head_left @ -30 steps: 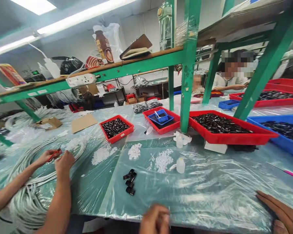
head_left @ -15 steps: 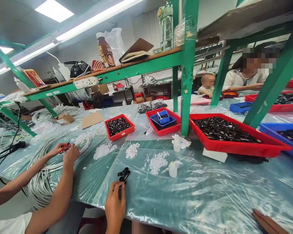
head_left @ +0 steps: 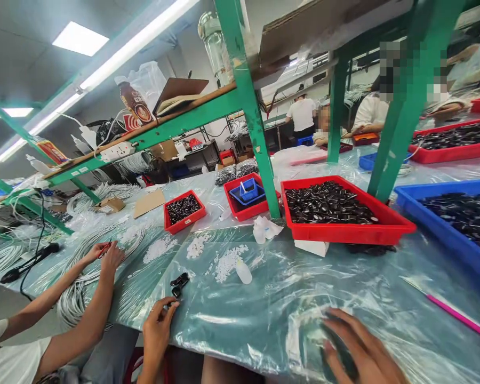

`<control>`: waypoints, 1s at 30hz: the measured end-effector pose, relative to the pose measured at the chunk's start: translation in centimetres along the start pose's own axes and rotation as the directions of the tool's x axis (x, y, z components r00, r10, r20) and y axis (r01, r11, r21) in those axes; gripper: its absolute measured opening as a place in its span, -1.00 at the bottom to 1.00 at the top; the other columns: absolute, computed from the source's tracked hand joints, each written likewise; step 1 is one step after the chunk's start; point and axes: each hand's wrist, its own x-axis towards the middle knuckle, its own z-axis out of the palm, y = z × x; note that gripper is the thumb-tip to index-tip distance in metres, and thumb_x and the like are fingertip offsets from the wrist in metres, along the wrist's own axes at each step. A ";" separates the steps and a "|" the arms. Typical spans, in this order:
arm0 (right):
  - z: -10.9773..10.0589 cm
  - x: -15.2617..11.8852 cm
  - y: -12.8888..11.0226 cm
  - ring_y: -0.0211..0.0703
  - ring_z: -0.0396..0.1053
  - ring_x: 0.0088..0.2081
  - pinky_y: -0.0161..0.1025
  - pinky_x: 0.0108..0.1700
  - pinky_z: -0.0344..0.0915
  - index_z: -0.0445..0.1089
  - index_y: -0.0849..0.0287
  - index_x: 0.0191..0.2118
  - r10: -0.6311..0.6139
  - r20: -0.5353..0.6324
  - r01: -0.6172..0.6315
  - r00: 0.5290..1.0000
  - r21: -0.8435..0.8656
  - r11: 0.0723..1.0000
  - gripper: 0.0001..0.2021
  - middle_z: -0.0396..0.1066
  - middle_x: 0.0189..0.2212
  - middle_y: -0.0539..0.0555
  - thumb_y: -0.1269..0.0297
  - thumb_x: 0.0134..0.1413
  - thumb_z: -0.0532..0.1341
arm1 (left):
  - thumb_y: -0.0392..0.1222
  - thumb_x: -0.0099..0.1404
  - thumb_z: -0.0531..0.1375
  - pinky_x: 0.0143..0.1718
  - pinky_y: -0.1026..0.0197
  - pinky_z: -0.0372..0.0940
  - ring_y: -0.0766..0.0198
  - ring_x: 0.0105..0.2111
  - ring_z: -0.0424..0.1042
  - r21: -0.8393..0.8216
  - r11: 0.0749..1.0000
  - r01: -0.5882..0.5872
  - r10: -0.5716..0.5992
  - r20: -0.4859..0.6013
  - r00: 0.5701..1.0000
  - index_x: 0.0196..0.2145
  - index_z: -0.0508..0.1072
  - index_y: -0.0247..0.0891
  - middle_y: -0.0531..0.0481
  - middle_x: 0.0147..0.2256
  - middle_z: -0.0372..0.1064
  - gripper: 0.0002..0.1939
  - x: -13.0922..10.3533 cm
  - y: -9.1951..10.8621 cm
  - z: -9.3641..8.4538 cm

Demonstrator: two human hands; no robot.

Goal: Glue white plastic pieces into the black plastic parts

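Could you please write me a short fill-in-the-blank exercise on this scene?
1. The person's hand nearest the small black parts is the ____ one.
2. The thin tool lying on the plastic sheet has a bright ____ handle.
3. The large tray at the right edge, closest to the camera, is ____ in colour.
4. The power strip is mounted on a shelf beam painted ____.

Missing words: left; pink; blue; green.
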 end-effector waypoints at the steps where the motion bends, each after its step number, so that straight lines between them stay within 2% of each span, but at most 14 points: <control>1: 0.2 2.4 -0.6 -0.03 0.55 -0.12 -0.17 -0.19 0.47 0.47 0.03 -0.05 -0.014 0.105 -0.001 0.994 0.141 0.990 -0.77 0.49 0.02 0.12 0.16 0.30 0.12 | 0.52 0.05 0.21 -0.40 0.21 0.28 0.26 -0.51 0.27 -0.011 1.000 0.009 -0.009 0.014 1.000 -0.31 0.60 -0.22 0.00 -0.42 0.46 -0.30 0.1 0.1 -0.1; 3: 1.8 7.6 -1.5 -0.06 0.51 -0.07 -0.20 -0.07 0.46 0.46 0.07 -0.05 -0.025 0.327 -0.095 0.945 0.346 0.934 -0.77 0.45 0.03 0.14 0.25 0.32 0.09 | 0.56 -0.02 0.22 -0.42 0.22 0.26 0.26 -0.52 0.27 -0.021 0.999 0.026 -0.025 0.014 1.000 -0.35 0.62 -0.22 0.01 -0.47 0.45 -0.27 0.2 0.3 -0.1; 4: 3.2 10.1 -1.8 -0.06 0.50 -0.08 -0.18 -0.03 0.44 0.45 0.12 -0.03 0.001 0.411 -0.172 0.912 0.379 0.909 -0.78 0.44 0.02 0.16 0.31 0.27 0.14 | 0.57 -0.03 0.22 -0.44 0.22 0.25 0.26 -0.53 0.27 -0.020 0.999 0.033 -0.033 0.002 0.999 -0.36 0.62 -0.23 0.02 -0.49 0.45 -0.25 0.2 0.3 0.0; 7: 8.6 15.9 -2.2 -0.04 0.47 -0.08 -0.08 0.05 0.41 0.34 0.27 0.13 0.067 0.408 -0.231 0.910 0.365 0.902 -0.59 0.35 0.10 0.27 0.35 0.18 0.28 | 0.62 -0.08 0.19 -0.44 0.21 0.26 0.26 -0.55 0.28 -0.012 0.999 0.046 -0.046 -0.048 0.998 -0.38 0.63 -0.23 0.00 -0.51 0.46 -0.20 0.3 0.7 0.2; 10: 13.3 18.6 -2.0 0.03 0.40 0.04 0.05 0.07 0.40 0.33 0.23 0.15 0.138 0.339 -0.267 0.930 0.369 0.890 -0.60 0.32 0.13 0.22 0.25 0.25 0.30 | 0.63 -0.17 0.22 -0.45 0.18 0.30 0.20 -0.55 0.35 -0.007 0.999 0.033 -0.033 -0.061 0.998 -0.45 0.63 -0.22 -0.04 -0.49 0.53 -0.21 0.5 1.4 0.4; 13: 16.3 19.3 -1.6 0.03 0.39 0.05 0.07 0.05 0.42 0.33 0.20 0.15 0.173 0.269 -0.273 0.948 0.401 0.875 -0.63 0.32 0.14 0.19 0.20 0.31 0.27 | 0.62 -0.17 0.24 -0.42 0.15 0.36 0.13 -0.50 0.45 -0.008 1.000 0.004 -0.005 -0.054 0.999 -0.48 0.63 -0.20 -0.07 -0.45 0.58 -0.24 0.7 1.9 0.5; 17: 18.2 19.3 -0.9 0.00 0.40 0.03 0.02 0.01 0.45 0.34 0.18 0.14 0.189 0.225 -0.270 0.956 0.417 0.868 -0.65 0.32 0.13 0.19 0.21 0.32 0.26 | 0.60 -0.10 0.23 -0.36 0.13 0.39 0.09 -0.44 0.49 -0.027 1.000 -0.009 0.007 -0.067 0.998 -0.44 0.65 -0.20 -0.11 -0.38 0.60 -0.25 0.6 2.0 0.6; 23: 19.5 19.6 0.1 0.01 0.38 0.05 0.05 0.06 0.40 0.37 0.20 0.08 0.172 0.190 -0.239 0.967 0.426 0.873 -0.69 0.35 0.09 0.17 0.19 0.31 0.26 | 0.54 -0.02 0.24 -0.40 0.16 0.33 0.18 -0.50 0.40 -0.048 0.999 0.000 -0.004 -0.079 0.997 -0.38 0.67 -0.22 -0.12 -0.36 0.59 -0.29 0.3 1.7 0.8; 26: 19.6 19.5 0.2 -0.01 0.39 0.02 0.04 0.04 0.42 0.37 0.21 0.08 0.161 0.205 -0.237 0.965 0.429 0.872 -0.70 0.35 0.09 0.17 0.20 0.31 0.26 | 0.53 0.01 0.23 -0.42 0.17 0.32 0.22 -0.53 0.35 -0.045 0.999 0.005 -0.009 -0.090 0.996 -0.36 0.66 -0.24 -0.10 -0.38 0.57 -0.28 0.2 1.5 0.9; 30: 19.2 19.4 0.1 -0.06 0.42 -0.05 -0.01 -0.01 0.44 0.37 0.22 0.06 0.147 0.249 -0.244 0.957 0.425 0.871 -0.71 0.39 0.03 0.16 0.19 0.32 0.26 | 0.55 0.00 0.22 -0.39 0.16 0.34 0.18 -0.49 0.39 -0.042 0.999 0.017 -0.021 -0.117 0.993 -0.36 0.65 -0.24 -0.10 -0.39 0.57 -0.26 0.0 1.6 0.9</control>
